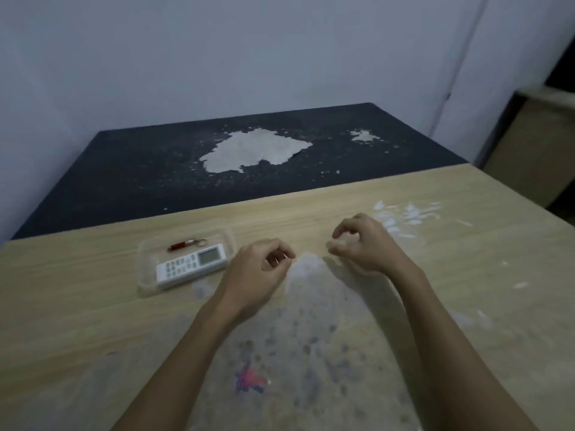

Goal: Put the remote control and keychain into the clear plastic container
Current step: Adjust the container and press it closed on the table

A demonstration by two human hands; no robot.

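Note:
A clear plastic container (146,275) lies on the wooden table, left of centre. Inside it a white remote control (191,265) rests slanted, screen end to the right. Behind the remote, also inside the container, lies a red and silver keychain (186,244). My left hand (258,269) hovers just right of the container, fingers loosely curled, holding nothing. My right hand (361,244) is further right over the table, fingers curled with thumb and forefinger close together, nothing visible between them.
The wooden table (77,321) has a worn grey patch with a red and blue mark (249,379) near me and white flecks (404,216) at the right. A black table with peeled white patches (255,150) stands behind, against the wall.

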